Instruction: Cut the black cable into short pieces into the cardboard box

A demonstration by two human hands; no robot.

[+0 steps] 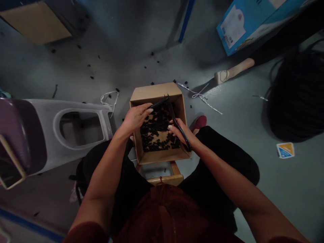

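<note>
Black pieces (pixel 151 135) already litter the carton's (pixel 157 90) bottom, patchily – a black bundle (pixel 159 103), some length apparently left, is gripped by the left hand (pixel 136 118) near the far edge; the right hand (pixel 186 130) grasps scissors (pixel 180 129) beside it.

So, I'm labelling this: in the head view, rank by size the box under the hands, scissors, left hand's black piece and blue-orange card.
Largest to smallest:
1. Box
2. Scissors
3. Black piece and blue-orange card: too alike to rank, the piece partly hidden.
</note>
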